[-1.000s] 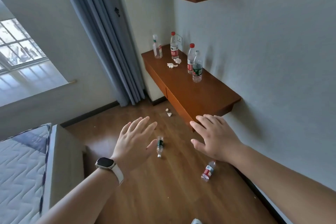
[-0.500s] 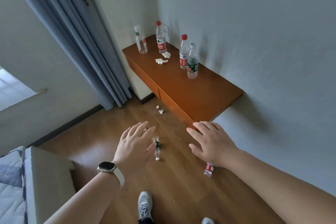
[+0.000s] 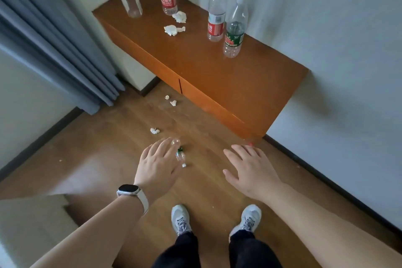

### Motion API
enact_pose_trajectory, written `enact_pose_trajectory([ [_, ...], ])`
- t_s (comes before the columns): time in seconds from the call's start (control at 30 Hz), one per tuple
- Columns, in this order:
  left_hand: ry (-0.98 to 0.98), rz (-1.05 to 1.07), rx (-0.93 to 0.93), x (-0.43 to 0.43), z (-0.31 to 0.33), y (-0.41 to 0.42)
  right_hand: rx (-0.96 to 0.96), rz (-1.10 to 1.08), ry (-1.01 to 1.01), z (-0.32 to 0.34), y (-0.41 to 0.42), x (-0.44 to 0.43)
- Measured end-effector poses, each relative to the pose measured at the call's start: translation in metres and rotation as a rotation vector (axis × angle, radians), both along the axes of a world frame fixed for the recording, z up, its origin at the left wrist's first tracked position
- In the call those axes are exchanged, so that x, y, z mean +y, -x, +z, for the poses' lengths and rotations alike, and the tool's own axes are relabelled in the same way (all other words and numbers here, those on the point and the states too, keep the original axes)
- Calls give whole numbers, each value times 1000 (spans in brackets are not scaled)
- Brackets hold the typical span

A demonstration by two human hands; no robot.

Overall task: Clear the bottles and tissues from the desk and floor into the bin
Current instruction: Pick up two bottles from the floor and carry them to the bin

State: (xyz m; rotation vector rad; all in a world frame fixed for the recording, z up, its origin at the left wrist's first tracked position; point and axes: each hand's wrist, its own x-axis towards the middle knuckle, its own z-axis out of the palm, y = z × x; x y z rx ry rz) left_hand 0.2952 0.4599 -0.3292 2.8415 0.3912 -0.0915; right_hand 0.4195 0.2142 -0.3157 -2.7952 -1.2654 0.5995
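Wood floor point(image 3: 108, 169); left hand point(image 3: 157, 166), right hand point(image 3: 250, 172) outstretched, palms down, fingers spread.

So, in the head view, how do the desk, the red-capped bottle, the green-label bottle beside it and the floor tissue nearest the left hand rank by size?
1. desk, by far the largest.
2. red-capped bottle and green-label bottle: they look about alike, too close to rank.
3. floor tissue, the smallest.

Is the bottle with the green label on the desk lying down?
No, the green-label bottle stands upright on the desk.
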Motion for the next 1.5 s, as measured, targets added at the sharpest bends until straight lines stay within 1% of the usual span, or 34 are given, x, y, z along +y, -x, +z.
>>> enact_pose_trajectory([
  [0.1, 0, -9, 83, 1, -50, -15, 52, -24, 31, -51, -13, 5],
  [0.2, -7, 13, 134, -3, -112, -30, 74, -48, 74, -115, -28, 2],
  [0.33, 55, 144, 198, -11, -206, -49, 72, -68, 114, -207, -48, -10],
  [0.47, 74, 262, 193, -11, -314, -63, 42, -70, 137, -310, -65, -20],
  [0.63, 67, 348, 251, -2, -460, -69, 17, -79, 205, -453, -82, -29],
  [0.73, 56, 365, 275, -1, -546, -72, -2, -92, 251, -542, -91, -38],
  [0.83, 92, 404, 261, 3, -617, -75, -7, -131, 274, -617, -101, -46],
  [0.9, 119, 463, 265, 10, -655, -78, -34, -170, 288, -654, -107, -50],
  [1.0, 118, 516, 304, 20, -696, -83, -60, -268, 324, -693, -116, -61],
  [1.1, 114, 587, 332, 31, -721, -87, -100, -402, 346, -718, -124, -75],
  [1.23, 137, 646, 303, 46, -739, -91, -112, -634, 270, -739, -134, -89],
  [1.5, 445, 900, 222, 54, -751, -102, -30, -1068, 26, -772, -149, -99],
])
